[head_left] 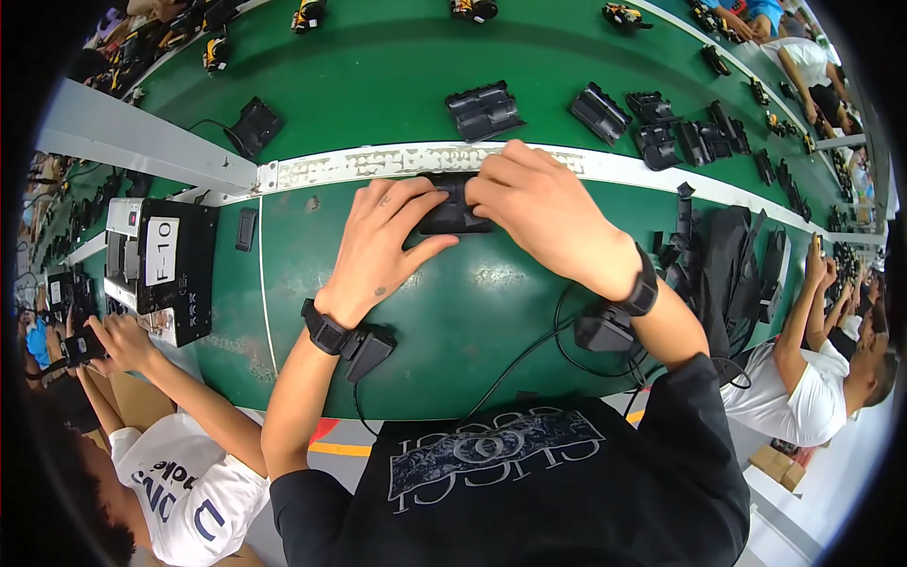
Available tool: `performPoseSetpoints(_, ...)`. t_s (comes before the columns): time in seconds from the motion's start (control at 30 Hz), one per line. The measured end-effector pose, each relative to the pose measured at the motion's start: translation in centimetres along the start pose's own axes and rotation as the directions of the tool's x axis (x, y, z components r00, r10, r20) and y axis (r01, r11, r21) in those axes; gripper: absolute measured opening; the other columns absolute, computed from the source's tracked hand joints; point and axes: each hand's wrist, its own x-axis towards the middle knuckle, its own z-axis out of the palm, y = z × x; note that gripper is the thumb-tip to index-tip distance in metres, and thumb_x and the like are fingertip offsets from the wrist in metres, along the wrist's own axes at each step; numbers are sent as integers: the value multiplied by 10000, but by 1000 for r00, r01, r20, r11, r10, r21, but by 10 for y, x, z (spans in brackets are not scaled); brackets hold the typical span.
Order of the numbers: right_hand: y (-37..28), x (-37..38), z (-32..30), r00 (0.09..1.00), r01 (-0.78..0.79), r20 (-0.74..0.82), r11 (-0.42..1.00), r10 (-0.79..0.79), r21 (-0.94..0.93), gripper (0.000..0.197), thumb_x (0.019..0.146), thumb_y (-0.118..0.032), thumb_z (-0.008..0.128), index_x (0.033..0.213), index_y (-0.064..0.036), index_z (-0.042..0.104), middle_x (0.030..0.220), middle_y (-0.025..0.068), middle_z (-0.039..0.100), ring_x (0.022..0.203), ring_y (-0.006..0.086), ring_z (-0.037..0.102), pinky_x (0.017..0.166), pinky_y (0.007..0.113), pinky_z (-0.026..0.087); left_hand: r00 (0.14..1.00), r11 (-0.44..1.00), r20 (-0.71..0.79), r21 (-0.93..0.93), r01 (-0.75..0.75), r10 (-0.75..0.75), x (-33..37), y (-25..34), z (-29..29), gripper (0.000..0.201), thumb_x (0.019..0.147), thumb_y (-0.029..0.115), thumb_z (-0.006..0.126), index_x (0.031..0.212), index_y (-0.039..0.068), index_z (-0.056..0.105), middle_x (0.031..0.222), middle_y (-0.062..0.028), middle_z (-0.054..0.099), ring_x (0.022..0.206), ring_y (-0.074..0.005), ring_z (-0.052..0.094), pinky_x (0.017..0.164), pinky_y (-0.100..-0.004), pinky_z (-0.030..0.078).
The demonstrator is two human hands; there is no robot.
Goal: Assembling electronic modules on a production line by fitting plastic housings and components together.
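A black moulded plastic housing point(452, 219) lies on the green table close to the white rail, between my two hands. My left hand point(383, 236) holds it from the left, its fingers bent over the top and its thumb stretched along the near edge. On the other side my right hand point(543, 208) grips the housing's right end with curled fingers, and the fingertips are partly hidden. Each wrist wears a black strap with a small black device; the left device point(367, 350) and right device point(605, 329) trail cables.
Beyond the rail point(378, 163), similar black housings point(484, 111) and yellow-black assemblies point(472, 9) lie on a green surface. A black-and-white boxy machine point(161, 269) stands left. Right are a black bag point(727, 274) and loose black parts. People sit on both sides.
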Motion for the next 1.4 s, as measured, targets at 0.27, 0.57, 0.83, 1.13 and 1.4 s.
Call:
performPoseSetpoints(0.27, -7, 6, 17, 990, -30, 131, 987, 51, -158, 140, 865, -76, 752, 984, -47, 684, 995, 93, 644, 1021, 302, 613, 834, 429, 577, 999, 999, 30, -41, -8, 9, -3, -3, 6, 532, 831, 297, 896, 1276, 63, 721, 1255, -80, 690, 1111, -303, 641, 989, -416, 464)
performPoseSetpoints(0.57, -3, 41, 11, 952, 58, 305, 987, -11, -147, 200, 838, -18, 708, 1035, 10, 686, 938, 185, 695, 1002, 365, 691, 800, 442, 608, 1000, 997, -7, -80, -15, 14, 1, -8, 3, 486, 873, 298, 869, 1271, 67, 713, 1253, -88, 680, 1105, -319, 642, 1000, -453, 475)
performPoseSetpoints(0.83, 22, 52, 41, 986, -4, 156, 956, 52, -294, 191, 862, -47, 727, 1043, -1, 688, 942, 156, 706, 979, 348, 686, 784, 446, 605, 969, 978, -246, 203, 42, 9, 14, -36, -19, 413, 956, 214, 790, 1325, 53, 695, 1313, -150, 670, 1251, -370, 617, 1063, -488, 487)
performPoseSetpoints(1.13, 25, -8, -53, 953, -226, -242, 959, 181, -170, 173, 996, -201, 707, 1124, -85, 694, 1002, 106, 667, 968, 350, 700, 788, 458, 578, 838, 307, -68, 912, 273, -542, 59, -131, -83, 518, 1007, 466, 687, 1405, 136, 653, 1322, -122, 708, 1196, -358, 692, 976, -552, 541)
performPoseSetpoints(1.4, 41, -164, -84, 786, -583, 86, 781, 612, -223, 209, 986, -234, 740, 1126, -86, 698, 1016, 96, 676, 947, 338, 701, 786, 440, 577, 903, 695, -74, 613, 377, -424, 63, -48, -59, 546, 950, 583, 746, 1138, 71, 763, 993, -128, 789, 933, -345, 763, 808, -473, 590)
